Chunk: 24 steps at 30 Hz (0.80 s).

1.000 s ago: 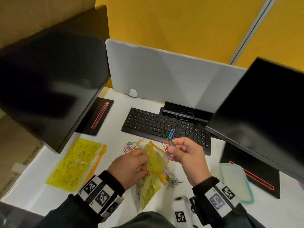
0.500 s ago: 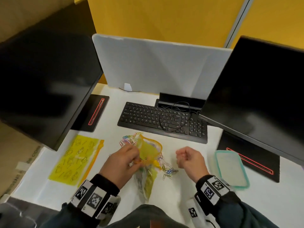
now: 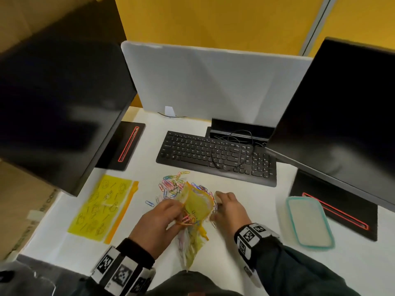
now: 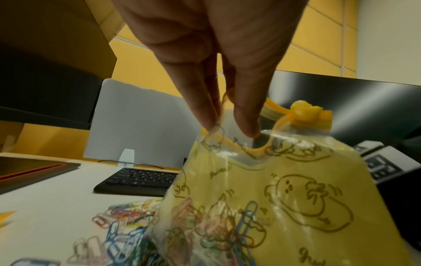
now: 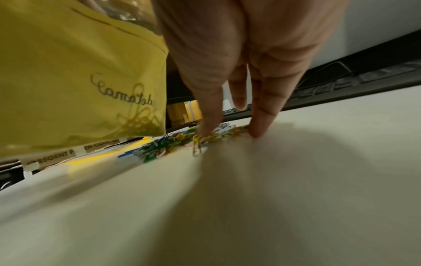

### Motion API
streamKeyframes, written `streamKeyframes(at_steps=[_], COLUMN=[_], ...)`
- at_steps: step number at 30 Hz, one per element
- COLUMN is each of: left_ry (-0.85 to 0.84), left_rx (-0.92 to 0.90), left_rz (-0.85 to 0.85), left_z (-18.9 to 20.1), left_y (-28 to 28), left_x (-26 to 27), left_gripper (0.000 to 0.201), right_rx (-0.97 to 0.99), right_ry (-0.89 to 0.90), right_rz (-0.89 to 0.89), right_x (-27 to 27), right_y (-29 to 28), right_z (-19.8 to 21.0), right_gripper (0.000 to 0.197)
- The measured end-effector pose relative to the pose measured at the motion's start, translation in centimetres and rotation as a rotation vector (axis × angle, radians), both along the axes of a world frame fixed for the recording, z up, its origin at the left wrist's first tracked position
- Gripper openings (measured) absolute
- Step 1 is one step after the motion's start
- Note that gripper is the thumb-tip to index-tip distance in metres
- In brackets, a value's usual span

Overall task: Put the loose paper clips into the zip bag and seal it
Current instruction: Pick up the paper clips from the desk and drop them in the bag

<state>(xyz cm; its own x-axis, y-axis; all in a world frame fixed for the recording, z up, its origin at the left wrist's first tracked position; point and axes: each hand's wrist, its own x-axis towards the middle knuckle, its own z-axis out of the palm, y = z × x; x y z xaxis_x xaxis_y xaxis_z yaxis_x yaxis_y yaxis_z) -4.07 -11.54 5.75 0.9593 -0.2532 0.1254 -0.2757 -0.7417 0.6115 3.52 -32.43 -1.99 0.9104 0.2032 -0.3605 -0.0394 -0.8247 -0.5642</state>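
Note:
My left hand (image 3: 178, 212) pinches the orange zip rim of a yellow printed zip bag (image 3: 196, 205) and holds its mouth up and open. In the left wrist view the thumb and fingers of my left hand (image 4: 227, 126) clamp the rim of the bag (image 4: 284, 198), and several coloured clips (image 4: 216, 226) show through its clear lower part. Loose paper clips (image 3: 171, 184) lie in a pile behind and beside the bag. My right hand (image 3: 222, 201) is down on the table just right of the bag. Its straight fingertips (image 5: 257, 133) touch the clip pile (image 5: 164, 144).
A second yellow zip bag (image 3: 102, 207) lies flat at the left. A black keyboard (image 3: 215, 157) with a cable sits behind the clips. A teal-rimmed container (image 3: 310, 223) stands at the right. Dark monitors (image 3: 59, 107) (image 3: 346, 116) overhang both sides of the white desk.
My right hand, raised with clips a second ago and then curled and empty, has dropped to the table and reached into the pile. My left hand keeps holding the bag's rim.

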Motion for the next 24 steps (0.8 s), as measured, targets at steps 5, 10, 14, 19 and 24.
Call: streamKeyframes(at_steps=[5, 10, 14, 19, 24], left_ry=[0.048, 0.127, 0.168, 0.179, 0.197], left_rx=[0.085, 0.054, 0.032, 0.024, 0.001], left_rz=[0.021, 0.026, 0.011, -0.007, -0.017], left_z=[-1.0, -1.3, -0.8, -0.9, -0.9], left_y=[0.4, 0.3, 0.1, -0.3, -0.8], left_x=[-0.4, -0.8, -0.6, -0.2, 0.0], left_gripper=[0.008, 0.023, 0.023, 0.025, 0.036], right_rx=[-0.226, -0.294, -0.251, 0.154, 0.729], right_ry=[-0.030, -0.131, -0.122, -0.009, 0.129], right_rz=[0.276, 0.316, 0.221, -0.270, -0.431], right_x=[1.0, 0.7, 0.6, 0.6, -0.4], right_y=[1.3, 1.3, 0.1, -2.6, -2.4], right_z=[-0.1, 0.1, 0.4, 1.9, 6.8], right_gripper=[0.068, 0.025, 0.025, 0.018, 0.017])
